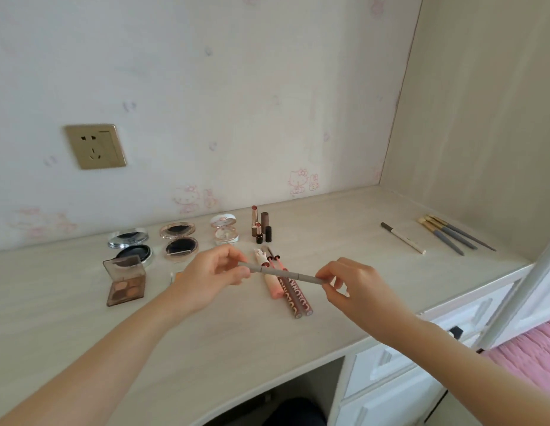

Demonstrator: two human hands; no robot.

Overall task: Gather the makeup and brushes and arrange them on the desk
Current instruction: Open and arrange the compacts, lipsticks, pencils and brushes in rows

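A home bedroom is indicated: the wallpaper (pixel 303 181) is printed with pale pink cartoon cats, a gold wall socket (pixel 95 146) is set into it, a pale wood desk (pixel 237 339) is fitted above white drawers (pixel 387 364), and pink ruffled fabric (pixel 525 355) is seen alongside.

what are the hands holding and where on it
A slim grey makeup pencil: the left hand pinches one end, the right hand pinches the other.

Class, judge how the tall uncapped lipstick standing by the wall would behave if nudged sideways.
Probably tips: the tall lipstick stands upright on a narrow base. It would likely knock the shorter lipstick close beside it. Its exposed tip looks easy to smear.
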